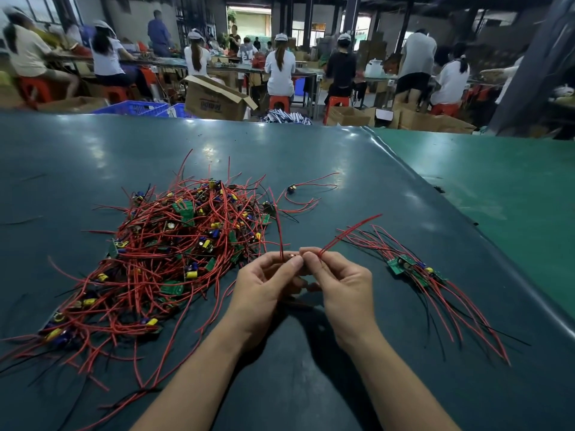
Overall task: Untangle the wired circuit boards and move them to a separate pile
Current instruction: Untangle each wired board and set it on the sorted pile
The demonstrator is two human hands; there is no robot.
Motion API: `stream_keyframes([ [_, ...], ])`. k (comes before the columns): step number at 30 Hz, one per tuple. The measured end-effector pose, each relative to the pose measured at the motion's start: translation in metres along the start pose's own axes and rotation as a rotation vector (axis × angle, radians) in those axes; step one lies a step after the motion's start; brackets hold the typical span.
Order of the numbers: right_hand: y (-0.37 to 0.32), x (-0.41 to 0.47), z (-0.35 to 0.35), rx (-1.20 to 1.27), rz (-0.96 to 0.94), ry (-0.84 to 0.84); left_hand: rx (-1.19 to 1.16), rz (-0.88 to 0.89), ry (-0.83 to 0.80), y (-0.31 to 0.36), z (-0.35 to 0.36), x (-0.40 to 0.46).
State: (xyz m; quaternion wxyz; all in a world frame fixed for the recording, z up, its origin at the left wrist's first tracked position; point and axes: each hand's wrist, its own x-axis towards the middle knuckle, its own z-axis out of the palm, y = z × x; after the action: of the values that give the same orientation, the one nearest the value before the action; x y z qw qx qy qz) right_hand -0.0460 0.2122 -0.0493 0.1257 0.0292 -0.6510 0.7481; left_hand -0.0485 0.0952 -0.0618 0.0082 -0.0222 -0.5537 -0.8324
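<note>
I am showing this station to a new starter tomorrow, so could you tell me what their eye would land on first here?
First, the big tangled heap of red-wired circuit boards on the dark table, to the person's left. Then the left hand and right hand at centre, each pinching red wires of one board held between them. To the right lies a small sorted pile, its wires fanned out.

To your left, the big tangled heap of red-wired green circuit boards (174, 259) blocks the dark green table (311, 169), its loose wires reaching toward you. To your right lies the small sorted pile of wired boards (413, 269). Between them runs bare table; beyond the heap, one stray wired board (292, 189) interrupts it.
</note>
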Motion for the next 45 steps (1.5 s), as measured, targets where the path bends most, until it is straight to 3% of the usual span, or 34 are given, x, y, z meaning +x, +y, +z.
stream_keyframes([
  [5,0.001,0.003,-0.001,-0.048,-0.017,-0.060,-0.098,-0.020,0.088,-0.003,0.000,0.006],
  [8,0.000,0.001,0.003,0.090,0.107,-0.052,-0.149,0.003,0.109,-0.004,0.000,0.007],
  [12,-0.001,0.001,0.007,0.292,0.240,0.069,-0.190,0.037,0.063,-0.002,-0.003,0.007],
  [16,-0.002,0.001,0.004,0.269,0.302,0.157,-0.122,0.059,0.015,-0.001,-0.005,0.006],
  [21,-0.007,0.000,0.001,0.396,0.448,-0.004,-0.078,0.124,0.043,-0.003,-0.005,0.006],
  [26,-0.006,0.001,0.004,0.297,0.324,0.007,-0.043,0.169,0.094,-0.002,-0.007,0.009],
  [30,-0.002,0.000,0.004,0.248,0.272,0.170,0.063,0.189,0.097,-0.003,-0.004,0.005],
  [34,-0.001,0.002,0.001,0.280,0.259,0.236,0.016,0.132,0.062,-0.002,-0.003,0.005],
  [38,-0.001,0.003,0.000,0.289,0.143,0.146,-0.053,0.071,0.057,0.003,-0.005,0.004],
  [42,0.001,0.002,-0.002,0.105,0.037,0.005,-0.068,0.014,0.044,0.007,-0.007,0.003],
  [45,-0.001,0.004,-0.007,0.043,-0.001,-0.009,-0.083,-0.005,0.018,0.007,-0.004,0.001],
])
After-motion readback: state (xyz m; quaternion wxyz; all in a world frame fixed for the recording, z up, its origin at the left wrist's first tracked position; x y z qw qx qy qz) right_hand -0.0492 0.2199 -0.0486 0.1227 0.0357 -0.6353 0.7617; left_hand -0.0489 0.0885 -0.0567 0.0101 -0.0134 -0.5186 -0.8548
